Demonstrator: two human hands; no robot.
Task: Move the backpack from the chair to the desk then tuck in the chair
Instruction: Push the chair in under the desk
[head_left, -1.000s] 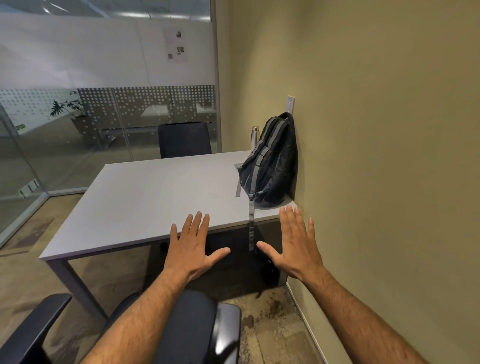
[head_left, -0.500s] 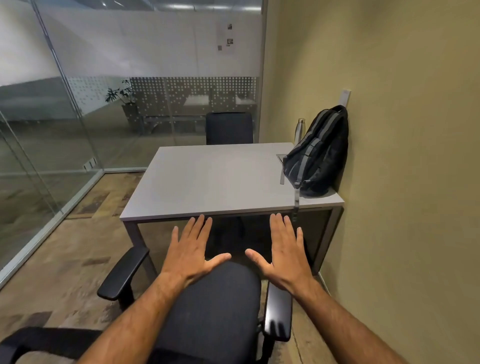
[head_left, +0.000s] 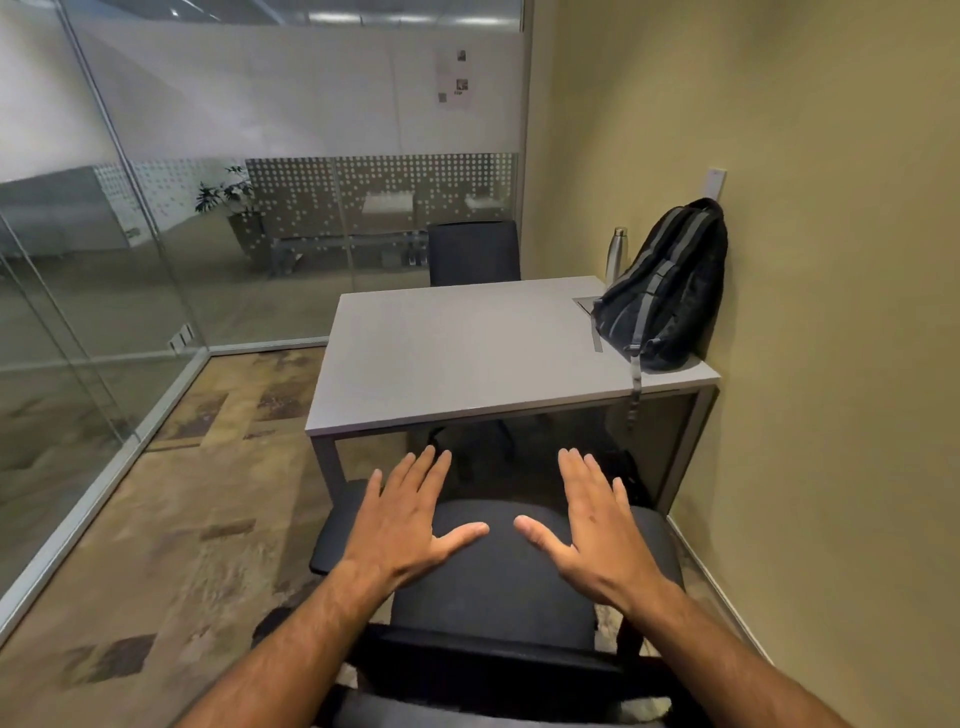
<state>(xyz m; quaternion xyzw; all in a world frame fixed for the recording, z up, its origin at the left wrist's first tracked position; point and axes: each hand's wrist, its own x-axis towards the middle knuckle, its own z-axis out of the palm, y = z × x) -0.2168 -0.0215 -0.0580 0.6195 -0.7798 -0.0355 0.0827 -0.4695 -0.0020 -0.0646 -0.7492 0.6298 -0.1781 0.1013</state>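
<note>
Backpack (head_left: 670, 291) on desk (head_left: 441, 353), well beyond empty hands.

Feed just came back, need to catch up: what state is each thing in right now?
Backpack: on the desk, upright, leaning on the wall, one strap hanging over the edge.
Desk: holds only the backpack and a bottle.
Bottle: upright, behind the backpack.
Near chair: seat empty, not tucked in.
Far chair: at the desk's far side.
Left hand: open, empty.
Right hand: open, empty.
</note>
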